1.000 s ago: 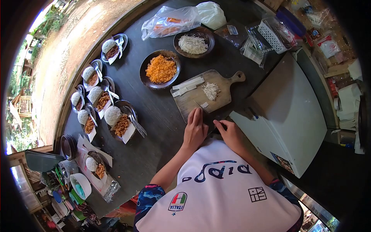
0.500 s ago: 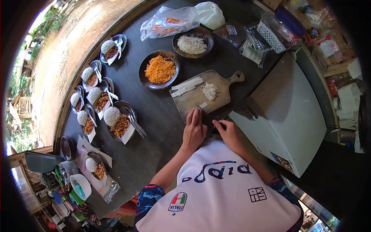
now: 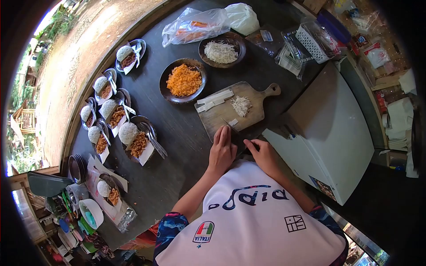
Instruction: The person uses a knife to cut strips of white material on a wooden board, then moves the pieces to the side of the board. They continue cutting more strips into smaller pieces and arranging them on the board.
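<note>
My left hand [image 3: 222, 150] has its fingers bunched and pressed down at the near edge of a wooden cutting board [image 3: 252, 92]; what lies under the fingertips is hidden. My right hand [image 3: 262, 154] is closed just beside it, around what looks like a knife [image 3: 235, 128], whose thin dark blade reaches onto the board and is mostly hidden. Just past the blade lies a small white piece [image 3: 233, 122]. Farther up the board are long white strips [image 3: 214, 99] and a heap of fine pale shreds [image 3: 241, 106].
Beyond the board stand a bowl of orange shreds [image 3: 183, 80] and a bowl of white shreds [image 3: 221, 52]. Several plates of rice [image 3: 128, 133] with cutlery line the left side. Plastic bags [image 3: 195, 26] lie at the back. A white fridge-like box [image 3: 333, 133] stands at right.
Both hands hold nearly the same place, and the things on the table have not moved. Only a slight shift of the camera view shows.
</note>
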Motion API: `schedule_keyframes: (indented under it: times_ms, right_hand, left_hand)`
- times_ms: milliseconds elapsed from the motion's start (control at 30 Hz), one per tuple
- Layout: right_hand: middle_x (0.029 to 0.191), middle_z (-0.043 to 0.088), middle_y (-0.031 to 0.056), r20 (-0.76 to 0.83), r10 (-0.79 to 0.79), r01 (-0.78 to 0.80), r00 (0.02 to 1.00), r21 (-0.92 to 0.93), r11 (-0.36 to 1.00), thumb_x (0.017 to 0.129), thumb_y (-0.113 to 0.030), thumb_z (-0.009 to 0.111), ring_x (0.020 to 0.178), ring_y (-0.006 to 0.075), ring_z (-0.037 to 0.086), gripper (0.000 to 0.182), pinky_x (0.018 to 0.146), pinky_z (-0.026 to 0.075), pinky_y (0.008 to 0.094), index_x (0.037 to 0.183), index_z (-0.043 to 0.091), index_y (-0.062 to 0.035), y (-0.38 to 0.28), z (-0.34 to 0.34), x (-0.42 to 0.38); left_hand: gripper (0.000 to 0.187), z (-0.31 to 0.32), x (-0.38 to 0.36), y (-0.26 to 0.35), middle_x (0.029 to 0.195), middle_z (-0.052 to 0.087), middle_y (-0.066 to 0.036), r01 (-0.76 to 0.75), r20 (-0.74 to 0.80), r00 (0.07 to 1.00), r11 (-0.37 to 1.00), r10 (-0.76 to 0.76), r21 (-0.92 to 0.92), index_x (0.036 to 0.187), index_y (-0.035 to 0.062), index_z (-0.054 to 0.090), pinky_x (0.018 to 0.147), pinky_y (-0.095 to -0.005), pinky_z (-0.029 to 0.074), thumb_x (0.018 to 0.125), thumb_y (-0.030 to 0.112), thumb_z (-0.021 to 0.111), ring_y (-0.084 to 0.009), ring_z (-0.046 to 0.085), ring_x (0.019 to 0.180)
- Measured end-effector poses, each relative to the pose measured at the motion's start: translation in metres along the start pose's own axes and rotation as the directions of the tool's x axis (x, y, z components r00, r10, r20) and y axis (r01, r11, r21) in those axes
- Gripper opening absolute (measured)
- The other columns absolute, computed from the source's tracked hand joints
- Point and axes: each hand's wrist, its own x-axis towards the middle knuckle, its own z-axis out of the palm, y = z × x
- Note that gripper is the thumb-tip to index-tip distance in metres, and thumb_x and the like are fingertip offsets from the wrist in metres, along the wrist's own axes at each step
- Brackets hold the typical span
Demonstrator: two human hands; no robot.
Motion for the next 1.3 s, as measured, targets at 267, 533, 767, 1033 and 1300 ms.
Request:
schedule_keyframes:
  times_ms: [267,533,767,1033,1300]
  right_hand:
    - [0.098,0.075,0.0264,0.005,-0.009,0.009,1.000,0.014,1.000,0.101,-0.056,0.065,0.096,0.0452,0.073,0.062,0.081,0.057,0.0446,0.109,0.076,0.0049,0.000,0.003,0.001]
    - [0.098,0.076,0.0261,0.014,-0.024,0.023,1.000,0.055,0.998,0.101,-0.056,0.065,0.095,0.0447,0.074,0.062,0.081,0.057,0.0442,0.109,0.076,0.0048,0.007,0.005,0.006]
    - [0.100,0.076,0.0258,0.025,-0.002,0.001,1.000,0.011,1.000,0.101,-0.056,0.065,0.096,0.0445,0.074,0.061,0.082,0.057,0.0443,0.110,0.076,0.0038,-0.005,0.000,0.003]
    - [0.093,0.076,0.0244,-0.004,-0.070,0.071,0.998,0.033,0.997,0.102,-0.055,0.065,0.089,0.0428,0.074,0.059,0.077,0.057,0.0449,0.106,0.077,0.0030,0.015,0.010,0.006]
    - [0.067,0.063,0.0094,0.203,-0.033,-0.007,0.979,0.198,0.980,0.104,-0.046,0.067,0.062,0.0174,0.061,0.051,0.062,0.047,0.0329,0.095,0.076,0.0032,0.019,-0.022,0.034]
  left_hand:
    - [0.061,0.000,-0.001,-0.002,0.148,0.049,-0.024,-0.003,-0.019,1.000,1.000,0.002,-0.029,0.141,-0.0164,0.055,0.116,-0.0431,0.046,0.086,0.007,0.066,-0.0389,0.045,0.144]
    - [0.060,0.001,-0.001,-0.002,0.147,0.049,-0.024,-0.008,-0.017,1.000,1.000,0.008,-0.005,0.140,-0.0165,0.056,0.116,-0.0428,0.046,0.085,0.006,0.066,-0.0383,0.047,0.142]
    - [0.056,-0.001,-0.001,-0.001,0.147,0.050,-0.023,0.009,-0.023,1.000,1.000,-0.009,-0.013,0.138,-0.0166,0.057,0.115,-0.0426,0.047,0.086,0.005,0.064,-0.0384,0.048,0.142]
    - [0.056,0.003,-0.004,-0.004,0.144,0.053,-0.022,0.002,-0.052,0.999,1.000,-0.002,0.005,0.138,-0.0138,0.059,0.114,-0.0423,0.048,0.085,0.003,0.069,-0.0371,0.049,0.142]
    - [0.041,-0.019,0.008,-0.006,0.127,0.066,-0.012,0.041,-0.096,0.994,0.998,-0.045,-0.038,0.127,-0.0011,0.072,0.102,-0.0422,0.054,0.087,-0.006,0.069,-0.0345,0.061,0.122]
